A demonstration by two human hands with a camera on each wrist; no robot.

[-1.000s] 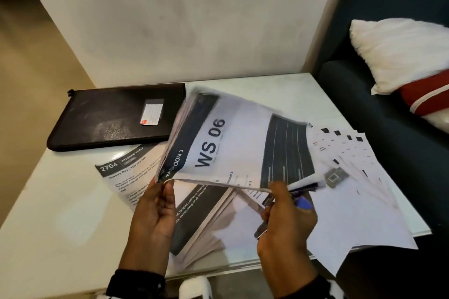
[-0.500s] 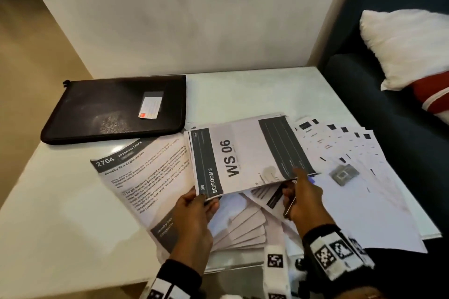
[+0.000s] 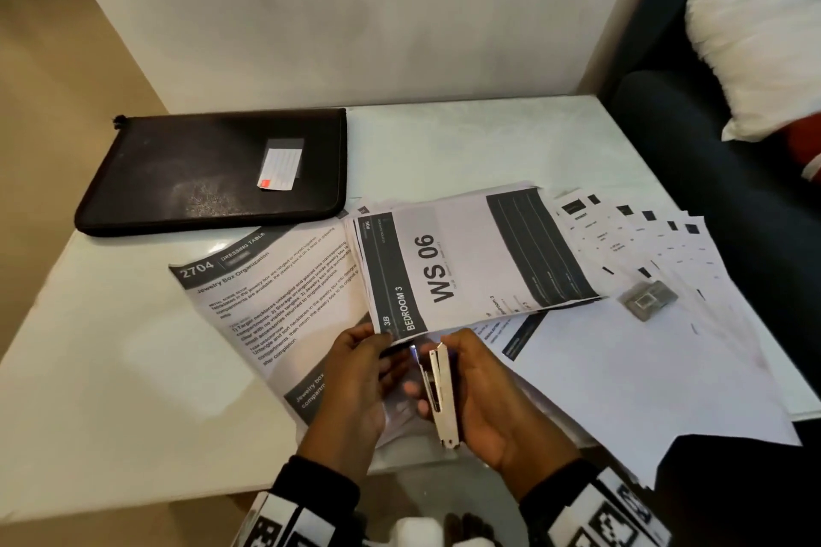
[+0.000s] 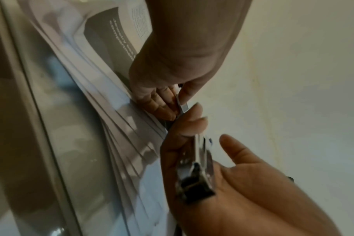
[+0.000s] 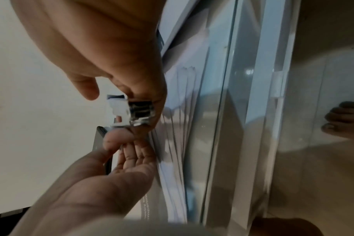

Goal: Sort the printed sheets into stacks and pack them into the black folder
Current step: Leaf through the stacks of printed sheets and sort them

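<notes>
While looking down from the head, pinched the near left corner of the WS 06 stack (image 3: pixel 471 262) in the left hand (image 3: pixel 355 378), thumb on top and fingers beneath, raising that corner off the table (image 3: pixel 111 369). Gripped the stapler (image 3: pixel 440 395) in the right hand (image 3: pixel 493 404), fingers curled round it, long axis pointing away from the body at the pinched corner, nose just short of the paper's edge. Left the folder (image 3: pixel 200 173) flat and seemingly closed at the far left, well apart from both hands. Left loose sheets (image 3: pixel 644 244) fanned to the right.

From the left wrist, confirmed left fingers (image 4: pixel 158 102) pressed together under the corner, with the thumb clamping from the other side. Saw the stapler (image 4: pixel 196 172) lying just beside them, right thumb lifted clear.

From the right wrist, saw the stapler's nose (image 5: pixel 135 111) beside the left thumb (image 5: pixel 111 140). Could not tell whether its mouth gaped.

Judged the right hand nearer for the next move: slide the stapler forward along its own axis onto the corner, then squeeze.
</notes>
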